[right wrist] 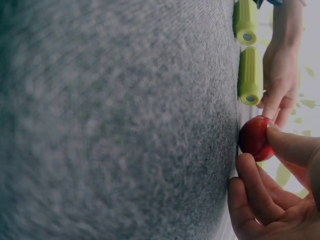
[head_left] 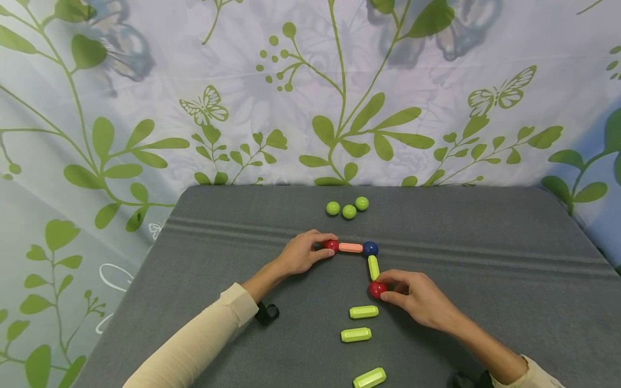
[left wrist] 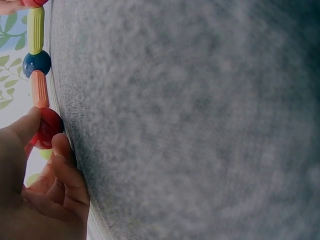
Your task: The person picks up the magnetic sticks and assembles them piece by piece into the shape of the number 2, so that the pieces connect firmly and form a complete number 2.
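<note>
My left hand (head_left: 302, 253) pinches a red ball (left wrist: 49, 127) between thumb and fingers. From that ball an orange rod (head_left: 350, 248) runs right to a dark blue ball (head_left: 370, 248). A yellow-green rod (head_left: 373, 268) leads from the blue ball toward me, its near end at a second red ball (head_left: 377, 290). My right hand (head_left: 421, 299) pinches this second ball between thumb and fingertips; the right wrist view shows the ball (right wrist: 256, 137) close over the cloth. Together the pieces form a bent chain.
Three green balls (head_left: 349, 211) sit near the table's back edge. Several loose yellow-green rods, one of them a ribbed rod (head_left: 364, 312), lie on the grey cloth (head_left: 208, 275) nearer to me. Behind the table hangs a leaf-patterned curtain (head_left: 301, 108).
</note>
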Action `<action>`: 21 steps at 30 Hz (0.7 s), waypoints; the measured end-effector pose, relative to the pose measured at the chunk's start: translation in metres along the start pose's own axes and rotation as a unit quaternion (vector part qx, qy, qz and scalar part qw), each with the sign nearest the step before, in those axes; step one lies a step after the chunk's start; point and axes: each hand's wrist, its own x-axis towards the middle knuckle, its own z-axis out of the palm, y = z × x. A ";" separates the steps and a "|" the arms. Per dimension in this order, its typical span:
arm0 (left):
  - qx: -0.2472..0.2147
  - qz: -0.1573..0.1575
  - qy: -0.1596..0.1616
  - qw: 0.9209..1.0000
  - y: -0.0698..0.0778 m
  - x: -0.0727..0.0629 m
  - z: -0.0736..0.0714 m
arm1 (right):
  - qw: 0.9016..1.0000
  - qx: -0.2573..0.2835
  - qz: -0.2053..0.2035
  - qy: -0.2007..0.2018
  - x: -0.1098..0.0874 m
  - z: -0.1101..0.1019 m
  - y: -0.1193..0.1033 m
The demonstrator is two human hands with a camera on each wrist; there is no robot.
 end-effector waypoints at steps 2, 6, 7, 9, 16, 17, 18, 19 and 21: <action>-0.001 -0.002 0.001 1.000 0.000 0.000 0.000 | 1.000 0.001 0.000 -0.001 0.000 0.000 0.000; -0.001 -0.004 0.002 1.000 0.000 0.000 0.001 | 1.000 0.002 -0.004 0.000 0.001 0.001 -0.001; -0.001 -0.004 0.002 1.000 -0.001 0.000 0.001 | 1.000 0.002 -0.005 0.000 0.002 0.001 -0.001; -0.001 -0.003 0.002 1.000 -0.001 0.000 0.001 | 1.000 0.004 -0.008 0.001 0.003 0.003 -0.001; -0.003 0.000 0.001 1.000 -0.001 0.000 0.001 | 1.000 0.004 -0.006 0.006 0.004 0.005 -0.001; -0.002 0.000 0.001 1.000 -0.001 0.000 0.001 | 1.000 0.003 -0.006 0.006 0.004 0.005 -0.001; -0.003 0.000 0.000 1.000 -0.001 0.000 0.001 | 1.000 0.002 -0.005 0.006 0.004 0.005 -0.001; -0.003 0.000 0.000 1.000 -0.001 0.000 0.000 | 1.000 0.002 -0.005 0.006 0.004 0.005 -0.001; -0.003 -0.001 -0.001 1.000 -0.001 0.000 0.000 | 1.000 0.002 -0.005 0.005 0.004 0.005 -0.001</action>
